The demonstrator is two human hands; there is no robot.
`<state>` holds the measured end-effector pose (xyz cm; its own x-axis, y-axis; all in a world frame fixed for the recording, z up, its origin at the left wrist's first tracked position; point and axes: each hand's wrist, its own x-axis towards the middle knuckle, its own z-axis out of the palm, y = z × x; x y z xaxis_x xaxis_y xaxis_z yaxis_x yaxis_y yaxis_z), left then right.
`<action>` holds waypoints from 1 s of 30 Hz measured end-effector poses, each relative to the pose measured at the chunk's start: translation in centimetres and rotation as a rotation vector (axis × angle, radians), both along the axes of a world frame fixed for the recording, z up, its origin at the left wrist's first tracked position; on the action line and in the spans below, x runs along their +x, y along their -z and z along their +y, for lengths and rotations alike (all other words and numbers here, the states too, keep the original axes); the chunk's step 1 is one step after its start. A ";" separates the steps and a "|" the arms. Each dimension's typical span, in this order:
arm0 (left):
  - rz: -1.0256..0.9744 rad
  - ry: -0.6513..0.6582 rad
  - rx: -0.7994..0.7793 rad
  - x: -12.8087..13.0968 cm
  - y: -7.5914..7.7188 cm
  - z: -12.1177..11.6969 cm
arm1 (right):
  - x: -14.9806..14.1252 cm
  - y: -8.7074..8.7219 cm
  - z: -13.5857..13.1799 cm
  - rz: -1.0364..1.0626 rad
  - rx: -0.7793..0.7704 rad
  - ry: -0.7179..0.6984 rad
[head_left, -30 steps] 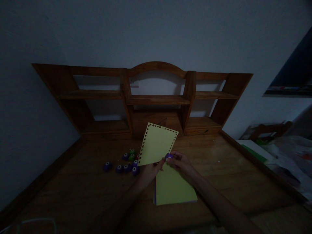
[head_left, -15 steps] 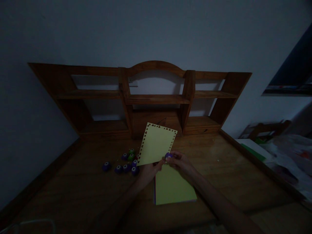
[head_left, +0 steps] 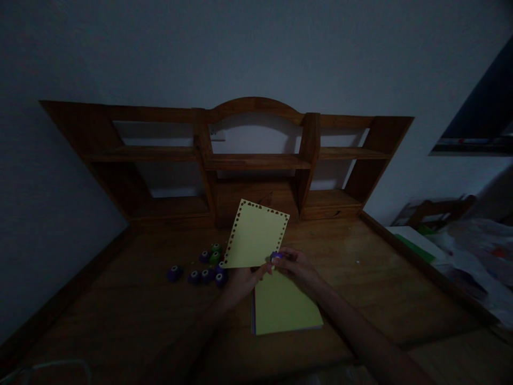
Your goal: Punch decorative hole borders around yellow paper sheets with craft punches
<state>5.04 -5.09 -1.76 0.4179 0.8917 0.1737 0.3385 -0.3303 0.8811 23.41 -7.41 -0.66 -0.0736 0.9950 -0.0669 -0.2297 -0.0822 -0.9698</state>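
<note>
A yellow sheet of paper (head_left: 256, 235), with small shapes punched along its left, top and right edges, is held up at a tilt. My left hand (head_left: 241, 284) grips its lower edge, fingers partly hidden behind the sheet. My right hand (head_left: 298, 267) closes around a small purple craft punch (head_left: 276, 256) at the sheet's lower right edge, thumb against the punch. Beneath both hands a stack of yellow paper (head_left: 286, 307) lies on the wooden desk (head_left: 385, 299), with other colours showing at its left side.
Left of the sheet stand several more craft punches, among them a purple punch (head_left: 174, 273) set apart and a green punch (head_left: 215, 257). A wooden shelf unit (head_left: 258, 162) runs along the back. Plastic bags (head_left: 473, 251) and a green sheet (head_left: 414, 248) are at the right.
Both hands keep hold of the sheet and the punch in nearly the same place. The view and the sheet have shifted very slightly.
</note>
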 end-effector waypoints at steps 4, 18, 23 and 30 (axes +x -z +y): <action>-0.026 -0.007 0.007 0.0 0.4 0.0 | 0.0 0.0 -0.1 0.001 0.019 -0.009; -0.021 0.005 -0.011 -0.1 1.3 0.4 | 0.0 0.3 0.0 -0.001 0.036 -0.005; -0.023 0.000 0.002 0.0 0.9 0.2 | -0.1 0.4 0.1 0.013 0.030 0.001; -0.031 0.018 0.013 -0.1 0.4 0.0 | -0.1 0.3 0.1 0.023 0.027 0.002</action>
